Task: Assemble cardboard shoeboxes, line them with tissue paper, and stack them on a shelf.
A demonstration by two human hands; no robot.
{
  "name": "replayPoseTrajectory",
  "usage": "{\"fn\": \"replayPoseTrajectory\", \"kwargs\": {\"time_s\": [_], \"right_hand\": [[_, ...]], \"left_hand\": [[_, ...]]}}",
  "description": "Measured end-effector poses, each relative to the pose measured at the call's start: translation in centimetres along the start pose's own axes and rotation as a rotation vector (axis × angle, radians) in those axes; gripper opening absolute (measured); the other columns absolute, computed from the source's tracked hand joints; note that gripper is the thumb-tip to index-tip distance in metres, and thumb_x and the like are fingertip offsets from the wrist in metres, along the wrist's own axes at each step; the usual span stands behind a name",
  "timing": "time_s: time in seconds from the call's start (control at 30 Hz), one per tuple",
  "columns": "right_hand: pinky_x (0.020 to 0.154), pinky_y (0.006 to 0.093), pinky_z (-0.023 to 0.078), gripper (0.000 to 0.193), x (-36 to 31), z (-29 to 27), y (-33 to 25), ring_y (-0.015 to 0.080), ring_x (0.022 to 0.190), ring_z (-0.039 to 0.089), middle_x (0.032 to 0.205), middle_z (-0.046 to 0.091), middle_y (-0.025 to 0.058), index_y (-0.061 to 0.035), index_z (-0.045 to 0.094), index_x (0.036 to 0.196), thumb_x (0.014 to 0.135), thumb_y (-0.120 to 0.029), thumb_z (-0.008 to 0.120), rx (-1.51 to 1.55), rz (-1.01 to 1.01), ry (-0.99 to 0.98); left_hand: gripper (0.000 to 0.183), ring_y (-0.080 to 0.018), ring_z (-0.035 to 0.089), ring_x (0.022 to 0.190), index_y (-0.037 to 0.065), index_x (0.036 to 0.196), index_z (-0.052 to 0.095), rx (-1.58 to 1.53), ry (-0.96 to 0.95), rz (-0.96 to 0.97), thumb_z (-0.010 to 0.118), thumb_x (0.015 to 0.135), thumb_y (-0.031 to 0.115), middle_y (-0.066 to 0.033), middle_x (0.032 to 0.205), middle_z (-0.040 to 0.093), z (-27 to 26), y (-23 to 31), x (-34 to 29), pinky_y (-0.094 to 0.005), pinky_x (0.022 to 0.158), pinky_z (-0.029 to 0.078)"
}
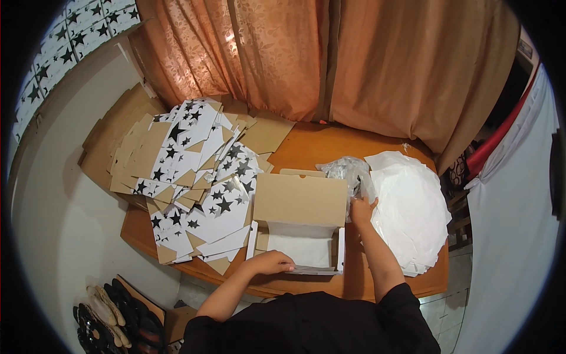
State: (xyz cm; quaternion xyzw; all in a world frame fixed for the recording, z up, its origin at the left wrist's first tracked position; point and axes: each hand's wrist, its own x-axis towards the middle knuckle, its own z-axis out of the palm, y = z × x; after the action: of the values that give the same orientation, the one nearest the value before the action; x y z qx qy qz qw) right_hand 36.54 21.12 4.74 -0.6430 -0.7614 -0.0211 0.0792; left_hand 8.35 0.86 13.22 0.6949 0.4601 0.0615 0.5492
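Note:
An open cardboard box [299,200] stands in front of me at the table's near edge, its brown lid raised at the back. White paper [302,248] lines its inside. My left hand [271,262] holds the box's front wall, fingers bent over the edge. Just right of the lid, my right hand [362,211] is at a clear, crumpled plastic bag [354,172] and appears to grip it. Its fingertips are partly hidden by the plastic. Something dark shows inside the bag, too unclear to name.
A heap of flat cardboard blanks with black stars [203,177] covers the left of the wooden table [300,144]. White paper sheets [410,212] are stacked at the right. Orange curtains [389,71] hang behind. Shoes [112,315] stand at lower left.

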Motion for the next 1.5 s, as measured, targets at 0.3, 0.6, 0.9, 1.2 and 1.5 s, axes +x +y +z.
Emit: {"fn": "replayPoseTrajectory", "kwargs": {"time_s": [0.3,0.6,0.9,1.2,1.5], "right_hand": [[0.098,0.0595,0.023,0.013,-0.1,-1.5,0.4,0.0234,0.084,0.06,0.073,0.063,0.0037,-0.0161,0.065,0.081,0.069,-0.018,0.071,0.176,0.115,0.103],[0.093,0.0577,0.024,0.011,0.9,-2.4,1.1,0.0221,0.077,0.061,0.073,0.065,0.0027,-0.0164,0.062,0.088,0.079,-0.023,0.066,0.363,0.186,0.294],[0.04,0.0202,0.044,0.019,-1.8,-10.4,-5.6,0.0078,0.055,0.051,0.074,0.054,0.0045,-0.0026,0.052,0.096,0.084,-0.012,0.064,1.346,0.158,0.525],[0.044,0.0204,0.048,0.023,-7.1,-12.8,-8.0,0.007,0.063,0.053,0.08,0.05,0.0027,-0.0024,0.052,0.098,0.081,-0.007,0.067,1.649,0.103,0.195],[0.062,0.022,0.047,0.024,-9.1,-13.1,-7.2,0.0098,0.072,0.057,0.088,0.054,0.0035,-0.0013,0.055,0.102,0.081,-0.005,0.066,1.542,0.025,0.082]], "left_hand": [[0.025,-0.0287,0.061,0.076,0.007,0.092,0.064,0.229,0.229,0.054,0.061,0.084,0.031,-0.0136,0.081,0.064,-1.9,1.2,0.7,-0.0354,0.068,0.046],[0.024,-0.0316,0.061,0.077,0.011,0.089,0.065,0.32,0.286,0.06,0.06,0.083,0.033,-0.0116,0.079,0.065,-1.4,1.6,1.6,-0.0403,0.067,0.047],[0.013,-0.0195,0.053,0.096,0.014,0.081,0.066,0.759,0.603,0.21,0.065,0.078,0.027,-0.0019,0.09,0.058,-0.7,-0.5,3.6,-0.0436,0.084,0.033],[0.067,-0.0235,0.034,0.119,0.023,0.127,0.046,0.903,0.986,0.206,0.074,0.068,0.035,-0.0065,0.126,0.04,0.9,-1.4,4.4,-0.0528,0.094,0.017],[0.042,-0.0206,0.041,0.115,0.02,0.107,0.06,0.726,0.959,0.14,0.074,0.068,0.027,-0.0016,0.117,0.049,-3.4,-0.1,4.3,-0.0578,0.096,0.015]]}}
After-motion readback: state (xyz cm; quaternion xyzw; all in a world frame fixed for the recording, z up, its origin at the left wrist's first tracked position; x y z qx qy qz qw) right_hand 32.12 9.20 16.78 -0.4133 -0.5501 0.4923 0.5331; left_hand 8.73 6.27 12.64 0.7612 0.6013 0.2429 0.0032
